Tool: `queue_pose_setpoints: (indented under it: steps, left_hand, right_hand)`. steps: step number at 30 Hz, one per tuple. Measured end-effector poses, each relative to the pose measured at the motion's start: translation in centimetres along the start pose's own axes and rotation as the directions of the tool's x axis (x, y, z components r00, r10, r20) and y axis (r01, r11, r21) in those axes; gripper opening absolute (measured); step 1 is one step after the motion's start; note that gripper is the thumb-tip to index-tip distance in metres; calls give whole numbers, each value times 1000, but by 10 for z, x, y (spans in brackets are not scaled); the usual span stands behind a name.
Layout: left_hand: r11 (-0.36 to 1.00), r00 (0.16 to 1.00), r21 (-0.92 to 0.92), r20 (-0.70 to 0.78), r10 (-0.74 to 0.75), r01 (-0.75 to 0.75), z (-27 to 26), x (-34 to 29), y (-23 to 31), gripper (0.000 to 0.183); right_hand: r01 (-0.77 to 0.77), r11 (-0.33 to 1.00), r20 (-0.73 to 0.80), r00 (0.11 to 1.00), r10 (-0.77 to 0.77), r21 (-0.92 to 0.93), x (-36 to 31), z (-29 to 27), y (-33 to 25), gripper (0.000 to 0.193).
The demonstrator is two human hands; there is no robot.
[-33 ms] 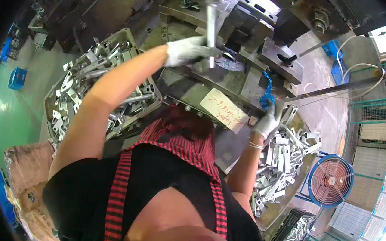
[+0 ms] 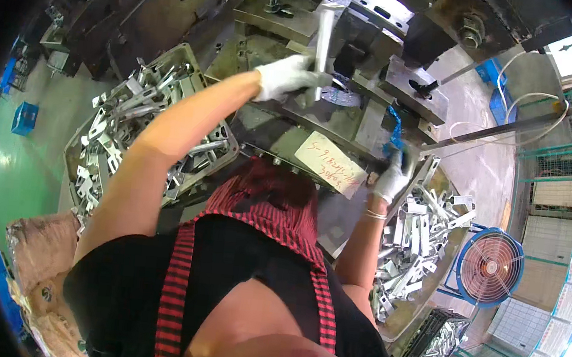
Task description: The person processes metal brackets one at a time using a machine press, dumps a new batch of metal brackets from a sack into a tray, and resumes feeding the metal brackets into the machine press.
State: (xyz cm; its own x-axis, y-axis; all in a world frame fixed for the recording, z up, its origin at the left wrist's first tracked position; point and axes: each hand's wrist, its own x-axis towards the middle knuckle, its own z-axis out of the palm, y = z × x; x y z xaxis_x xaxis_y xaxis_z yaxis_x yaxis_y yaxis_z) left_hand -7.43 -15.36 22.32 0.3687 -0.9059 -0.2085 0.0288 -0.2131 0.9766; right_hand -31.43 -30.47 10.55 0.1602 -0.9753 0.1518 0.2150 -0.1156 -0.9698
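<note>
My left hand (image 2: 283,78), in a white work glove, is closed around a long silvery metal bracket (image 2: 324,41). The bracket stands lengthwise away from me, over the dark steel die (image 2: 319,116) of the press. Its near end shows just past my fingers. My right hand (image 2: 391,178), also gloved, is by the die's right front corner with its dark-tipped fingers stretched out and apart. Just beyond those fingertips a crumpled blue strip (image 2: 395,128) hangs along the die's edge. Nothing shows held in the right hand.
A bin (image 2: 186,52) heaped with metal brackets stands on the left. Another heap of brackets (image 2: 418,236) fills a tray on the right. A handwritten card (image 2: 329,162) lies at the die's front. A blue round fan (image 2: 491,267) and a steel bar (image 2: 511,131) are at right.
My left hand has shifted slightly right, carrying the bracket with it. My right hand has drawn slightly left and toward me.
</note>
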Motion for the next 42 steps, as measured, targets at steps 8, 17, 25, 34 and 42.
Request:
queue_pose_setpoints:
  steps: [8, 17, 25, 34, 42]
  left_hand:
    - [916, 870, 371, -391, 301, -150, 20, 88, -30, 42]
    - [912, 883, 399, -391, 260, -92, 19, 99, -31, 43]
    - [943, 816, 309, -508, 275, -125, 22, 86, -77, 42]
    - [849, 699, 206, -675, -237, 487, -131, -113, -100, 28]
    - [643, 575, 156, -636, -515, 749, -173, -143, -158, 46]
  right_hand:
    - [-264, 964, 122, 958, 258, 33, -29, 54, -5, 24]
    - [-79, 979, 377, 915, 145, -186, -11, 135, -27, 27]
    - [371, 799, 453, 880, -140, -474, 7, 171, -33, 26]
    - [596, 499, 603, 779, -170, -629, 67, 190, -9, 31]
    - [485, 588, 538, 837, -98, -648, 61, 195, -2, 28]
